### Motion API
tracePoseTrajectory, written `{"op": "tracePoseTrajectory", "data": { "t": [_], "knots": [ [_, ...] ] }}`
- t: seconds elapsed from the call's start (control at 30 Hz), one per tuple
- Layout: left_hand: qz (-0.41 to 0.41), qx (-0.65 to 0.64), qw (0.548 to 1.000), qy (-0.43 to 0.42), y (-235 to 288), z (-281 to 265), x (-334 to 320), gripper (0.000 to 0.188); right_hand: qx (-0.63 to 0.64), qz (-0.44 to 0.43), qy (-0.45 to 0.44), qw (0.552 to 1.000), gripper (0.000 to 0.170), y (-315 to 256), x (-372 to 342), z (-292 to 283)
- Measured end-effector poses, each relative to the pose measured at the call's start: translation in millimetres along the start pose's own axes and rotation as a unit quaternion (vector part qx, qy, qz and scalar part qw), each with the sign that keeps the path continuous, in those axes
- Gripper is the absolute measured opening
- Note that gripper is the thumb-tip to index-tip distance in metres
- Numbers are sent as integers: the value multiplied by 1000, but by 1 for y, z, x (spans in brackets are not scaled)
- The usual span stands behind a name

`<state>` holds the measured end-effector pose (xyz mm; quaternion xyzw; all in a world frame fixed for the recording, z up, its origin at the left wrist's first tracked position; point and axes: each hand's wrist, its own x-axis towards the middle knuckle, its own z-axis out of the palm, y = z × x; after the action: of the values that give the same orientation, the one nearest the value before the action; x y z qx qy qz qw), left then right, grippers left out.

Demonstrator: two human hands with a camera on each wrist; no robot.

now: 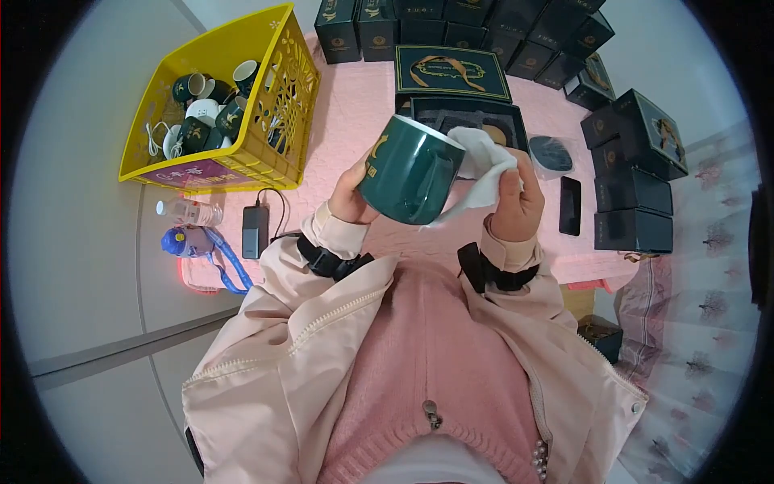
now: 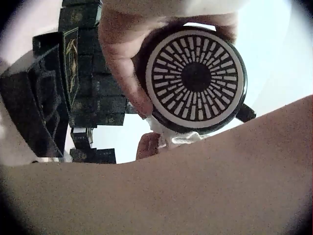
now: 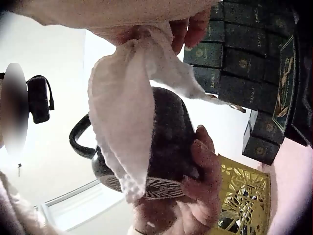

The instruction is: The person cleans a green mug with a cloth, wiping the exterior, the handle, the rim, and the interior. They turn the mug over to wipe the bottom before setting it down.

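Observation:
A dark green mug [image 1: 407, 177] with a white inside and gold print is tilted on its side in front of my chest. My left hand [image 1: 350, 194] grips it around its lower body. In the left wrist view the mug's base [image 2: 196, 77] shows a ring of pale radial dashes. My right hand [image 1: 520, 198] pinches a white cloth [image 1: 484, 161], which hangs beside the handle and overlaps the mug's rim. Seen from the right wrist, the white cloth [image 3: 124, 103] drapes down across the mug [image 3: 171, 132], its lower end level with the base.
At left stands a yellow crate [image 1: 282, 121] holding several mugs and white corded items. Dark gift boxes [image 1: 633, 198] are stacked at the back and right. An opened box [image 1: 516, 121] lies behind the mug. A phone [image 1: 570, 206], a power bank [image 1: 255, 231] and bottles [image 1: 193, 212] lie around.

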<state>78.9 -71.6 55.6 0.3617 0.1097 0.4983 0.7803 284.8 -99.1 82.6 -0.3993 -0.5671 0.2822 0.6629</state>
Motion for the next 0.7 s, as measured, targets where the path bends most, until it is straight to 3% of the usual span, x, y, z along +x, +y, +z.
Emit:
{"op": "tracePoseTrajectory", "data": {
  "t": [0.17, 0.33, 0.43, 0.6, 0.7],
  "knots": [
    [-25, -24, 999, -6, -2, 1, 0, 65, 16, 19, 0, 1000, 19, -3, -1, -1],
    [-41, -17, 999, 0, -1, 4, 1, 66, 42, 66, -48, 996, 23, -18, -2, -3],
    [-45, -1, 999, 11, -4, 1, 2, 67, -126, -172, -193, 958, 25, -25, 6, 3],
    [-29, 67, 997, 25, -19, -3, 4, 68, -221, -199, -171, 939, 24, -21, -1, 16],
    [-4, 129, 991, 18, -18, 1, 4, 69, -133, -85, -88, 984, 29, -11, -7, 22]
  ]
}}
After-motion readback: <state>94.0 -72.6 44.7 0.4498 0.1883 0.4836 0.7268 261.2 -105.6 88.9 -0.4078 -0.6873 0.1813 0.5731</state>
